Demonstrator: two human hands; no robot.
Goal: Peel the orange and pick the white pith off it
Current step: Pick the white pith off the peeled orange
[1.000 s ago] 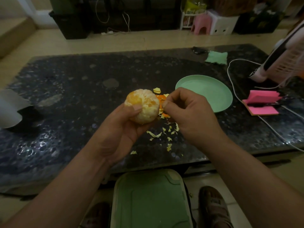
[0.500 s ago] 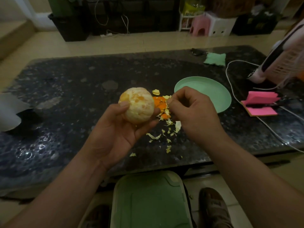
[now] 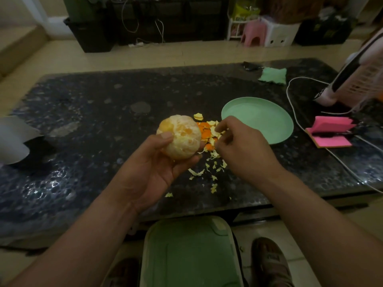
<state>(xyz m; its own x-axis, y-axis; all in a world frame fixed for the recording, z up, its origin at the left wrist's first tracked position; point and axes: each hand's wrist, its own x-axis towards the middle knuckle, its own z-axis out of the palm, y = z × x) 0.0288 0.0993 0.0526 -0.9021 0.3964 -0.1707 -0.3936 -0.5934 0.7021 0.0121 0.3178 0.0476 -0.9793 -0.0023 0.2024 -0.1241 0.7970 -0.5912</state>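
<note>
A: Speckled dark stone table point(image 3: 83, 162) — what's above it?
B: Left hand point(image 3: 153, 168), fingers wrapped round the orange point(image 3: 180, 136): peeled, round, bumpy with pith. Right hand point(image 3: 242, 148) beside it, fingers curled over peel scraps point(image 3: 207, 131) — grip unclear. Smooth green plate point(image 3: 259, 121) beyond.

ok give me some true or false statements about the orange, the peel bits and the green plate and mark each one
1. The left hand holds the round, mostly peeled orange above the dark speckled stone table. True.
2. The orange and pale peel scraps lie on the round mint-green plate. False: they lie on the table beside the plate.
3. The right hand is pulling at the orange. False: it is apart from the fruit, over the scraps.
4. A pink sticky-note pad lies to the right of the plate. True.
</note>
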